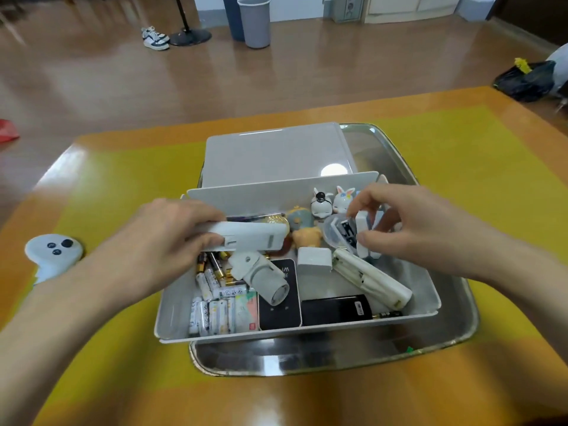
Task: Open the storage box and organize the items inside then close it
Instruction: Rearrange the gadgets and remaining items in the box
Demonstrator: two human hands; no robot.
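Yellow-and-orange table (461,167) under steel tray (384,142), glossy brown floor (307,72) beyond.

The table (461,167), orange-edged with a yellow centre field, is carrying 1 steel tray (322,359) at its middle. 1 white controller (50,256) is lying on the yellow field near the table's left edge, well apart from the tray.

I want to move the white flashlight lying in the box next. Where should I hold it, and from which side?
Grip the flashlight around its round barrel, near the middle, coming from above. It lies tilted on top of the batteries and a black device, so the barrel's sides look free. The left hand is busy with a white remote.
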